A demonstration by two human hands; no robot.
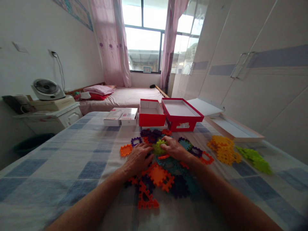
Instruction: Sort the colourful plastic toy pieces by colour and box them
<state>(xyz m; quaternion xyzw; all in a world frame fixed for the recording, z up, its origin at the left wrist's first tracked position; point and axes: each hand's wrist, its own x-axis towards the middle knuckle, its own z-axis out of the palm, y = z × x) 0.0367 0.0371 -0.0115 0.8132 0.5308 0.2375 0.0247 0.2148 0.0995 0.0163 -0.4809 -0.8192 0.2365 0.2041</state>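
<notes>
A mixed heap of toothed, interlocking plastic building pieces lies in front of me, in orange, purple, teal and red. My right hand reaches in from the right, its fingers closed on a lime-green building piece above the heap. On the left side of the heap, my left hand has its thumb and fingers apart, the fingertips close to the green piece; nothing shows in its grasp. Between my forearms lie an orange square piece and an orange triangular piece. An orange piece rests left of my left hand.
On the right sit a yellow pile and a lime-green row of pieces. Along the far table edge stand white boxes, a red open box, a red lid on another box, and a shallow tray.
</notes>
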